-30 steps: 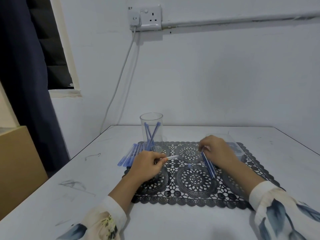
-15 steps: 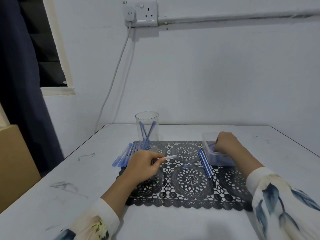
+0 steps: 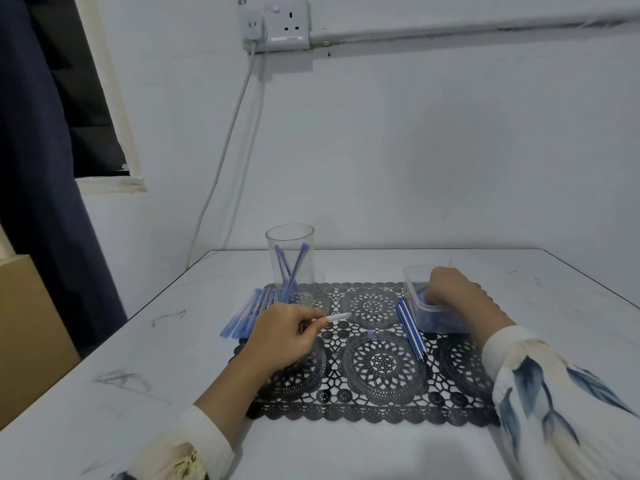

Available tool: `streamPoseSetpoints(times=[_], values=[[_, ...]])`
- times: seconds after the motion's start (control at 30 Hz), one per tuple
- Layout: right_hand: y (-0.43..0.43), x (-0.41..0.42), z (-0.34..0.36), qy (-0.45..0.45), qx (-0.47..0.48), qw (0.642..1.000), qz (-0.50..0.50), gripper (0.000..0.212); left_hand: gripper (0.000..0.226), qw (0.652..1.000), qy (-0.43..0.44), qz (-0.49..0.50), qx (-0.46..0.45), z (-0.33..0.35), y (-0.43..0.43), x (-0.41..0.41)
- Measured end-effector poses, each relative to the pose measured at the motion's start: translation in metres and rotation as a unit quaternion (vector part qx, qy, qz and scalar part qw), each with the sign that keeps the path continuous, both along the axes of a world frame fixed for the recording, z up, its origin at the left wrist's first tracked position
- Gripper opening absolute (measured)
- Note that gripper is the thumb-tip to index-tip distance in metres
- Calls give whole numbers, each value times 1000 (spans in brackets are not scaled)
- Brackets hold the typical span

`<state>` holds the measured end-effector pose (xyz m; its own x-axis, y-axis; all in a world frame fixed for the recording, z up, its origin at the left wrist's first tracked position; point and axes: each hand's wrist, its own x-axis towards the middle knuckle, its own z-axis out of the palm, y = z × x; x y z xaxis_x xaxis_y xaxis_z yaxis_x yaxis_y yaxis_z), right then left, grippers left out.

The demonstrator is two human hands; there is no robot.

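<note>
My left hand [image 3: 282, 332] pinches a clear pen barrel [image 3: 337, 317] over the black lace mat [image 3: 377, 362], its tip pointing right. My right hand [image 3: 450, 289] reaches down into a small clear plastic tub [image 3: 415, 306] at the mat's right; its fingertips are hidden inside. A few blue ink refills [image 3: 410, 329] lie on the mat just left of the tub. A clear glass [image 3: 290, 263] at the mat's back left holds a few blue pens. Several more blue pens [image 3: 244, 317] lie in a row at the mat's left edge. A tiny blue cap [image 3: 370, 332] sits mid-mat.
The white table [image 3: 138, 368] meets a white wall at the back. A wall socket [image 3: 277, 24] with a white cable hangs above the glass. A dark curtain [image 3: 38, 168] and a brown cabinet [image 3: 31, 334] stand off the table's left edge.
My right hand left the refills on the mat and moved right into the tub. My left hand kept holding the pen barrel in place. The camera view shifted slightly.
</note>
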<state>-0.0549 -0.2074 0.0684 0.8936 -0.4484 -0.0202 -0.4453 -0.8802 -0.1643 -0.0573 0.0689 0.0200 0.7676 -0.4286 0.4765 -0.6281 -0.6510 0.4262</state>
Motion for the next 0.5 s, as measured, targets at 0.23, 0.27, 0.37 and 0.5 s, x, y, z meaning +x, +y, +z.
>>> streamPoseSetpoints(times=[0.23, 0.27, 0.37, 0.5], values=[[-1, 2, -3, 1, 7, 1000, -7, 36, 25, 1000, 4, -2, 5, 0, -1, 0], [0, 2, -2, 1, 8, 1000, -8, 36, 25, 1000, 4, 0, 4, 0, 0, 0], [0, 2, -3, -2, 6, 1000, -10, 37, 25, 1000, 6, 1, 3, 1, 0, 0], [3, 1, -2, -14, -19, 1000, -3, 30, 25, 1000, 8, 2, 4, 1, 1, -1]])
